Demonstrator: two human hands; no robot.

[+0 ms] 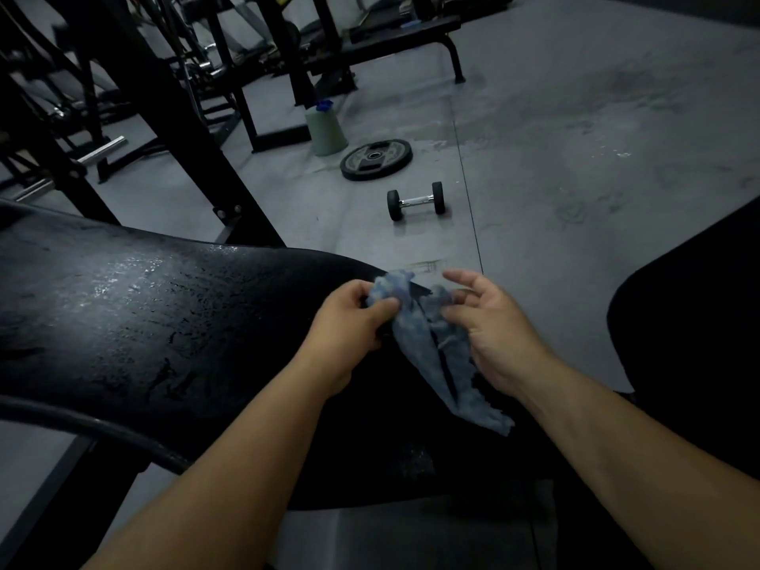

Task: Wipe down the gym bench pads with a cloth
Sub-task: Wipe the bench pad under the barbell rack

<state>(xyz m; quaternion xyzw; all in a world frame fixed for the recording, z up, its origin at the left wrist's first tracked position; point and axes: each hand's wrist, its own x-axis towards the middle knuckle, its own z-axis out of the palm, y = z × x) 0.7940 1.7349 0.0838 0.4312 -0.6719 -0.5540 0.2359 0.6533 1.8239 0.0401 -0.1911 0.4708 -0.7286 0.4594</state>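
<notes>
Holding cloth [427, 335] above the right end of the bench pad [164, 322]. Left hand [349, 322] pinches its upper corner, fingers curled. Right hand [489, 322] is half open, thumb just touching the hanging folds. Judgement: fold cloth into a flat wad first, then wipe the pad's wet-looking sheen in overlapping strokes.
</notes>
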